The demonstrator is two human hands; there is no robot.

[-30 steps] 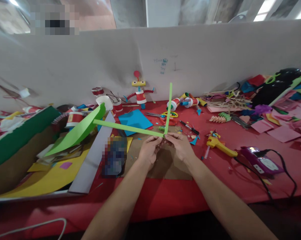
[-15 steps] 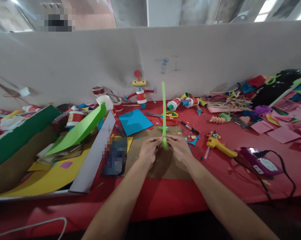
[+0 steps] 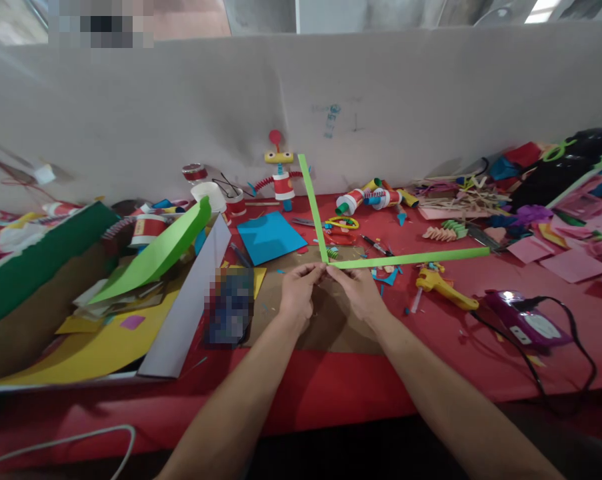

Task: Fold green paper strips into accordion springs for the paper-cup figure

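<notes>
My left hand (image 3: 298,293) and my right hand (image 3: 357,290) meet over a brown cardboard sheet (image 3: 331,330) on the red table. Both pinch the joined corner of two light green paper strips. One green strip (image 3: 311,207) rises up and slightly left from the fingers. The other green strip (image 3: 415,257) runs out to the right, nearly level, over the table. Both hands are closed on that corner, with the fingertips touching each other.
A yellow glue gun (image 3: 443,287) and a purple corded tool (image 3: 523,322) lie to the right. Blue paper (image 3: 271,237), scissors (image 3: 341,223) and a paper-cup robot figure (image 3: 282,180) sit behind. A box of coloured sheets (image 3: 105,313) fills the left. A white partition (image 3: 301,113) stands at the back.
One strip that pointed left a second ago has been folded across and now points right. The upright strip leans a little more to the left. The hands stayed over the cardboard.
</notes>
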